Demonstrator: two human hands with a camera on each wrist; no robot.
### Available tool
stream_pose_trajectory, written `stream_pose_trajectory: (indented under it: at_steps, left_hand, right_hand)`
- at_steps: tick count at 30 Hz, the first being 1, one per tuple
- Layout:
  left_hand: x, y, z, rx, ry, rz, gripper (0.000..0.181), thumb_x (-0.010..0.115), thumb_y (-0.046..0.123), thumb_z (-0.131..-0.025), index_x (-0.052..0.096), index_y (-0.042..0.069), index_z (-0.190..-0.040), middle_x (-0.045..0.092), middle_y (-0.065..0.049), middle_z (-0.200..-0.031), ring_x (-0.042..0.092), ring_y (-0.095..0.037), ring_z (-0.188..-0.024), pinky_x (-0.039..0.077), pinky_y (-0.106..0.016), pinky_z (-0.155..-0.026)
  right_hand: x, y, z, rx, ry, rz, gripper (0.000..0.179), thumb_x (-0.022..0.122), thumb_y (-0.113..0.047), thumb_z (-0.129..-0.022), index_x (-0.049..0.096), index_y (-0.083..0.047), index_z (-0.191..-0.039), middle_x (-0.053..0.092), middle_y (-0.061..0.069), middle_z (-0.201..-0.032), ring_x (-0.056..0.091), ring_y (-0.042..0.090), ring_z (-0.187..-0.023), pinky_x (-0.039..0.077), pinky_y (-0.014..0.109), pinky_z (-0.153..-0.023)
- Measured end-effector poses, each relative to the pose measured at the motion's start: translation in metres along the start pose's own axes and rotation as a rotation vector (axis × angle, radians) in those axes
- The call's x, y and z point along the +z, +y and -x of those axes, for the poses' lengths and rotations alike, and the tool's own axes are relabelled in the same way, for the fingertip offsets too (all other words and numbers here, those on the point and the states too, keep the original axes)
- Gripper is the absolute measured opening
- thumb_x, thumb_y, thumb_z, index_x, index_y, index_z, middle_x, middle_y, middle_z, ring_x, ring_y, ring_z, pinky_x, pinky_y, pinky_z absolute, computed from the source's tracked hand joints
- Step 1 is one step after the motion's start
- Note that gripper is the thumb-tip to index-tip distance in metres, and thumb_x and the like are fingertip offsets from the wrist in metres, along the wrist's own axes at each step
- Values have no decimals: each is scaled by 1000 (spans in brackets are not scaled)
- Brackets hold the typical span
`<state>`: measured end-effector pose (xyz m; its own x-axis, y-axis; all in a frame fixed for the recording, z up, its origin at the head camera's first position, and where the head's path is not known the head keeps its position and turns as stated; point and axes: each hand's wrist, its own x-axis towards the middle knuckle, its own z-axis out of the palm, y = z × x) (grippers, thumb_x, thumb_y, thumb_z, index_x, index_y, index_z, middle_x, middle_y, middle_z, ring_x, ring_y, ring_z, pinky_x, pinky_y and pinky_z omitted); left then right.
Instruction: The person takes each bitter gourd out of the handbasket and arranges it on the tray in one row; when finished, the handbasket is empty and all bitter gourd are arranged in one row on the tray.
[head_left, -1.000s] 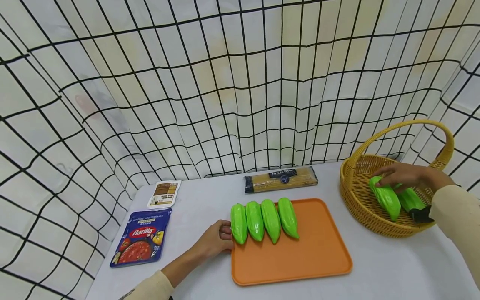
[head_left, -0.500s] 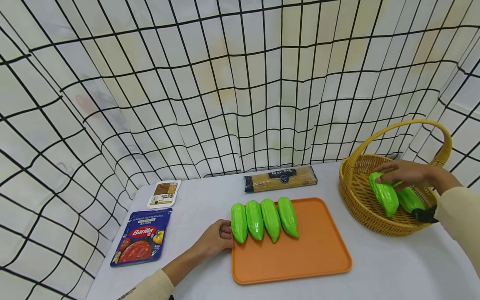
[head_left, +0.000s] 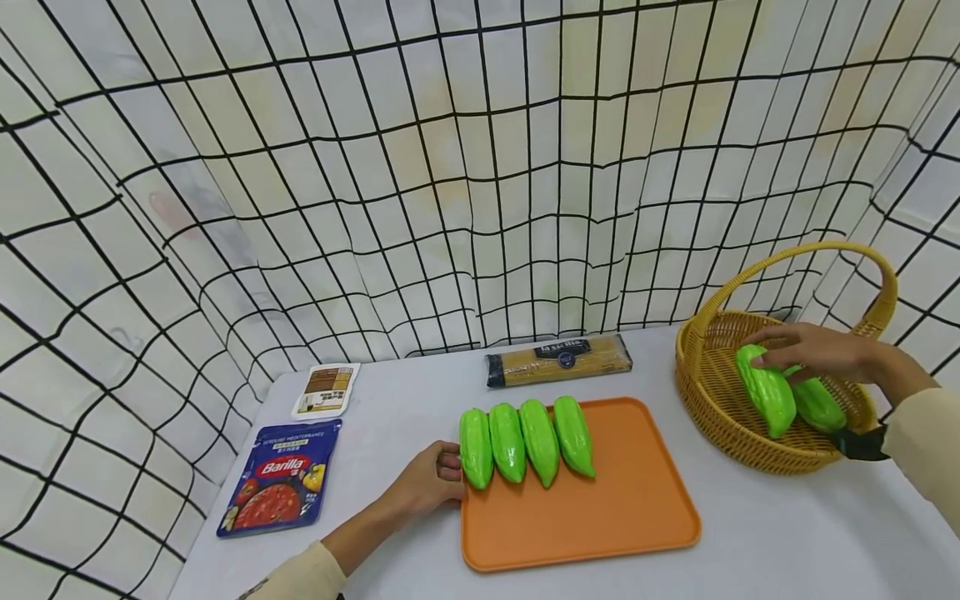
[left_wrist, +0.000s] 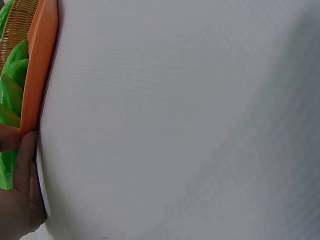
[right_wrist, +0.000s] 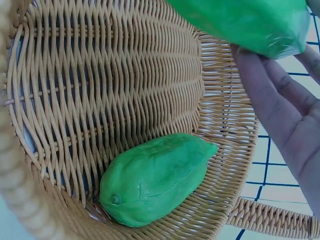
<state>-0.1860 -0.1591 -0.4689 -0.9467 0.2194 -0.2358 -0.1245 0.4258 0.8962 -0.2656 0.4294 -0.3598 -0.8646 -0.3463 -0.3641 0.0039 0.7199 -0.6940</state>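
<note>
In the head view, my right hand grips one end of a glossy green papaya inside the wicker basket. The right wrist view has this papaya raised above the woven bottom, fingers curled along its underside. A second papaya lies on the basket floor. My left hand pinches the left rim of the orange tray, its thumb inside the edge and its fingers outside. Several more green papayas lie side by side along the tray's back left part.
A pack of spaghetti lies behind the tray. To the left are a blue Barilla sauce pouch and a small brown-and-white packet. The basket's tall handle arches over its opening. A black grid net stands before white cloth behind the table.
My right hand has risen slightly with the papaya, and its wrist has shifted right, uncovering more of the second papaya. My left hand has stayed at the tray's rim.
</note>
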Motion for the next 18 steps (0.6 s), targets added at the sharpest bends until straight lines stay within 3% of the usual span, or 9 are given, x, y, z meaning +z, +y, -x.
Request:
stream_pose_trajectory:
  at_steps: [5,10,18]
  left_hand:
    - [0,1,2,5,1,-10,68,73,-2,-71,48,-8,-134,57,-15,-114,59,-20,-97,61,-32,-75]
    - [0,2,2,-1,8,-24,69,74,-1,-71,49,-7,-134,58,-15,-115,60,-21,-98,61,-31,-76]
    - [0,1,1,-9,12,-27,69,74,0,-71,49,-6,-135,58,-15,-115,60,-21,-98,61,-31,-76]
  right_hand:
    - [2,0,7,-44,54,30,65,53,-36,-102,33,0,-153,7,38,-159,43,53,-132,58,50,-91]
    - [7,0,10,-39,81,31,64,55,-36,-101,35,-3,-152,17,36,-158,41,54,-133,58,51,-90]
    - [18,-4,19,-103,86,-34,60,56,-29,-102,34,-2,-151,28,35,-154,40,57,-133,57,54,-91]
